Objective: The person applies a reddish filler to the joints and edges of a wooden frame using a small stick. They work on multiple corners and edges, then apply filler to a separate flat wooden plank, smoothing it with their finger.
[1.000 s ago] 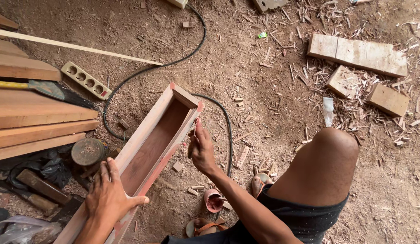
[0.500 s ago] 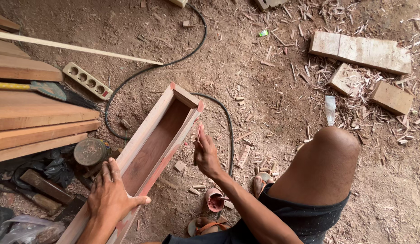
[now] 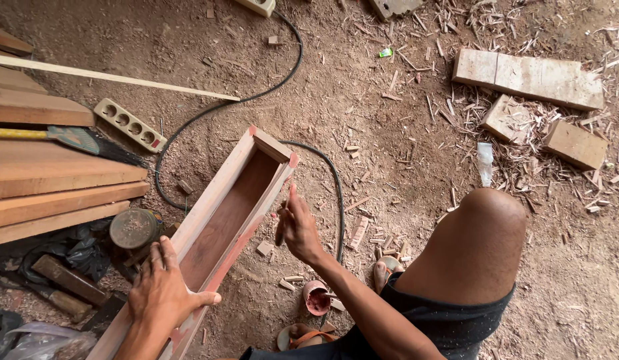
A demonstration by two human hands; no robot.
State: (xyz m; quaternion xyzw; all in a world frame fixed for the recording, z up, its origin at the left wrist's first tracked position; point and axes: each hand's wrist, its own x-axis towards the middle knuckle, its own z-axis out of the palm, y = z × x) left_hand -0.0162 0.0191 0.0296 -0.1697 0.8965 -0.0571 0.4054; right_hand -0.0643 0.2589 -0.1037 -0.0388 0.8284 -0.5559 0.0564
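Head view, box: your long wooden box (image 3: 223,227) lies slanted on the dirt floor (image 3: 363,133), open side up, its far end pointing away from you and its near end under your left hand.
Head view, left hand: your left hand (image 3: 164,288) clamps the near rim of the box, fingers over the left wall and thumb across the right wall, holding it steady.
Head view, right hand: your right hand (image 3: 297,227) sits just beside the right outer wall, fingers stretched and close together, gripping nothing that you can make out; whether the fingertips touch the wood is hard to tell.
Doing it well: judging by the reddish smears on the wall edges, you seem to be rubbing filler along the outside, so keep the left hand firm, work in long strokes along the wall, and press evenly into the corner joints.
Containers: the box holds nothing inside; the small cup (image 3: 317,297) by your foot shows a reddish paste; the round tin (image 3: 133,229) beside the box is lidded and dusty.
Around you: planks (image 3: 49,173) are stacked to the left, a power strip (image 3: 131,125) and a black cable (image 3: 269,87) lie beyond the box, and wood offcuts (image 3: 529,77) sit among shavings to the right.
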